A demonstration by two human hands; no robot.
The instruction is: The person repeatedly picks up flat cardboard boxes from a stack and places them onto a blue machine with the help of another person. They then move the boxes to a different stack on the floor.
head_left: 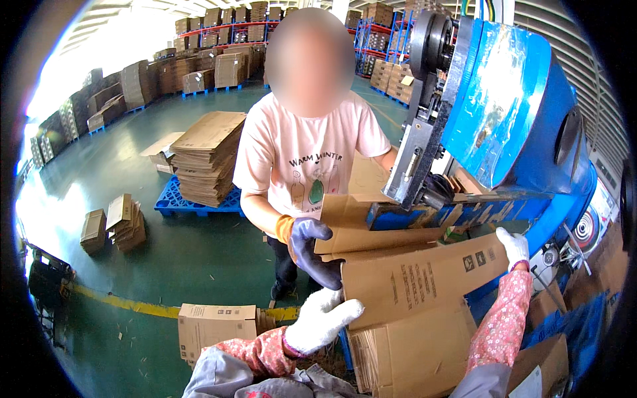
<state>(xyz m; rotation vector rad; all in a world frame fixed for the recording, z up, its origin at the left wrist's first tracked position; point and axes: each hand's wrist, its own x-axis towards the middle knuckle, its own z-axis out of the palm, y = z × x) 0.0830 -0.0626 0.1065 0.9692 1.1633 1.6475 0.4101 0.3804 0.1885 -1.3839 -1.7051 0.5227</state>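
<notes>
A flat brown cardboard box blank [418,278] lies tilted under the head of a blue machine [511,113]. My left hand [322,322], in a white knit glove, rests open against the blank's lower left edge. My right hand [514,247], also white-gloved, grips its upper right corner. A person in a pink shirt stands opposite; their dark-gloved hand [308,247] holds the left edge of a second cardboard sheet [371,225] just above mine. My sleeves are pink and flowered.
A stack of folded boxes [415,355] stands below the blank. A cardboard pile [207,156] sits on a blue pallet [174,202]. Small bundles [119,225] lie on the green floor, and a folded box [215,326] by the yellow line [126,303]. Shelving with cartons fills the back.
</notes>
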